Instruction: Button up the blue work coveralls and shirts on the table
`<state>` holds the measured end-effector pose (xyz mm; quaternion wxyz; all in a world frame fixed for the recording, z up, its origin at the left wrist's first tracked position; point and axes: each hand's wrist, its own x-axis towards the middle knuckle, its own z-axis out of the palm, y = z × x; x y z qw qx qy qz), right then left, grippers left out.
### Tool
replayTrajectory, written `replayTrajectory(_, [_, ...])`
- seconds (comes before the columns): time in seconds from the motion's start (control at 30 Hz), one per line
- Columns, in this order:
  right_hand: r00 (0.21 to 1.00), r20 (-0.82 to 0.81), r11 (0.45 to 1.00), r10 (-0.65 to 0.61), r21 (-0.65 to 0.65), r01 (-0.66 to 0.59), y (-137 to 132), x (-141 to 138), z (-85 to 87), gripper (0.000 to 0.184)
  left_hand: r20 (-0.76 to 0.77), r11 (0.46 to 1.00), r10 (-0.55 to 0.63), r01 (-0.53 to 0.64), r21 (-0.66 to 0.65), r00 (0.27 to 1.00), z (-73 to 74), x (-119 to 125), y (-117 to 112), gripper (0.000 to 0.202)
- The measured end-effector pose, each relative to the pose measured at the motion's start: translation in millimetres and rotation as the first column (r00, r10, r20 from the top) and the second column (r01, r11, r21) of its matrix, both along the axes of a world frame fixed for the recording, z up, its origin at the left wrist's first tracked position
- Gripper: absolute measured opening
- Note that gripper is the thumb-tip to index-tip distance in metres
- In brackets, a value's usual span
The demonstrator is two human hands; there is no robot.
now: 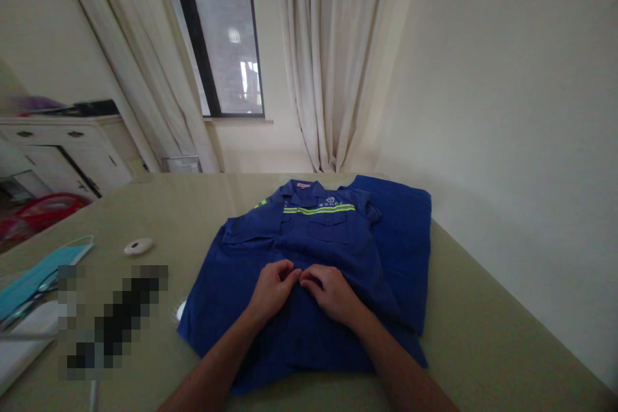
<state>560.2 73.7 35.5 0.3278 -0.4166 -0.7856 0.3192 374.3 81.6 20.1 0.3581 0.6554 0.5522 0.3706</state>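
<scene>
A blue work shirt (pixel 309 238) with a yellow-green reflective stripe across the chest lies front-up on the table (pixel 483 335), collar pointing away from me. My left hand (pixel 271 290) and my right hand (pixel 331 293) meet at the middle of the shirt's front. Both have their fingers curled and pinched on the shirt's front placket, fingertips almost touching each other. A second blue garment (pixel 405 238) lies folded under the shirt to the right.
A small white oval object (pixel 138 246) sits left of the shirt. A light blue face mask (pixel 33 277) lies at the table's left edge, beside a blurred-out dark item. A white cabinet (pixel 62 148), curtains and a window stand behind the table.
</scene>
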Motion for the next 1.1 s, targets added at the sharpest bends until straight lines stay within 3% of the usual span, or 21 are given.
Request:
replayTrajectory(0.17, [0.984, -0.164, 0.995, -0.069, -0.083, 0.056, 3.9, -5.0, -11.2, 0.014, 0.106, 0.999, 0.011, -0.015, 0.034, 0.994, 6.0, -0.5, -0.4, 0.036])
replayTrajectory(0.4, [0.992, -0.118, 0.998, -0.048, 0.033, 0.052, 2.4, -3.5, -10.4, 0.016, 0.201, 0.998, -0.063, 0.063, 0.008, 0.978, 12.6, -7.1, -7.6, 0.034])
replayTrajectory(0.57, [0.999, -0.006, 0.99, -0.046, 0.136, 0.046, -2.6, -4.0, -7.5, 0.017, 0.252, 0.991, -0.074, 0.1, -0.091, 0.965, 6.2, -13.3, -4.2, 0.038])
replayTrajectory(0.77, [0.98, 0.199, 0.968, -0.021, 0.25, -0.03, -6.6, -7.2, -7.1, 0.016, 0.138, 0.999, -0.05, 0.049, 0.01, 0.989, -5.9, -10.8, 0.7, 0.028])
replayTrajectory(0.9, [0.957, 0.287, 0.964, -0.05, 0.263, -0.028, 10.4, -7.4, -9.8, 0.016, 0.065, 0.997, -0.005, -0.001, 0.084, 0.998, -11.7, -4.2, 17.3, 0.016])
replayTrajectory(1.1, [0.928, 0.328, 0.956, -0.178, 0.282, 0.084, 49.9, -10.3, -10.5, 0.016, 0.015, 0.984, 0.046, -0.048, 0.174, 0.999, -8.3, 4.1, 54.9, 0.011])
